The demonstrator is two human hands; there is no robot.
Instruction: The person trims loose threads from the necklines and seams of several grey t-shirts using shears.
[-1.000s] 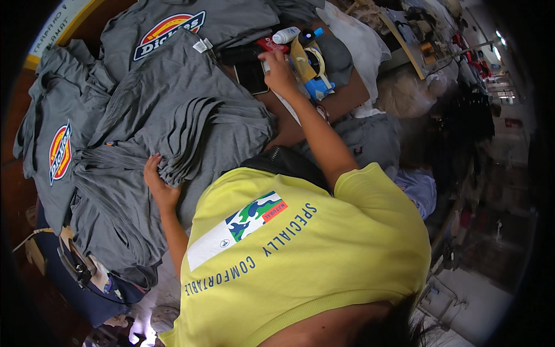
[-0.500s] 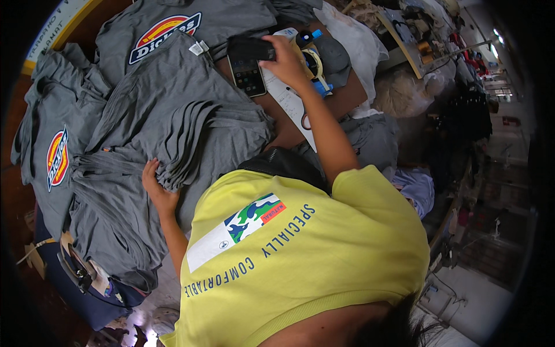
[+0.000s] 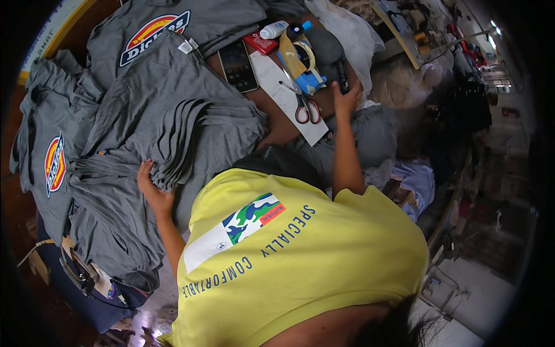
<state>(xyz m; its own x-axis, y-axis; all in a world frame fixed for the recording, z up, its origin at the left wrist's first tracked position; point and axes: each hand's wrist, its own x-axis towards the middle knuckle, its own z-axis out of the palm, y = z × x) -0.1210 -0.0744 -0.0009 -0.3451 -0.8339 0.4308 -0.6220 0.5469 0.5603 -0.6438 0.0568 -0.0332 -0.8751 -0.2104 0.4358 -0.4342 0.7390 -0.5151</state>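
Note:
My left hand (image 3: pixel 155 188) rests at the lower edge of a stack of folded grey cloth (image 3: pixel 185 136), its fingers stretched out along the fabric. To the right, my right hand (image 3: pixel 348 99) is closed on a narrow black object (image 3: pixel 343 75) beside a grey cap (image 3: pixel 325 46); its exact kind I cannot make out. Left of that hand, red-and-black-handled scissors (image 3: pixel 307 110) lie on a white paper with writing (image 3: pixel 283 87). A phone (image 3: pixel 237 66) with a lit screen lies on the brown board (image 3: pixel 270 118).
Grey printed T-shirts (image 3: pixel 167 17) spread over the far and left side. A red packet (image 3: pixel 261 44), a white bottle (image 3: pixel 273 30) and tape rolls (image 3: pixel 306 61) sit by the cap. White plastic (image 3: pixel 352 34) lies at the right; an iron (image 3: pixel 78 272) stands lower left.
My right hand has moved right with a black object, away from the phone to beside the cap. The red packet, white bottle and scissors now show fully. My left hand has barely moved.

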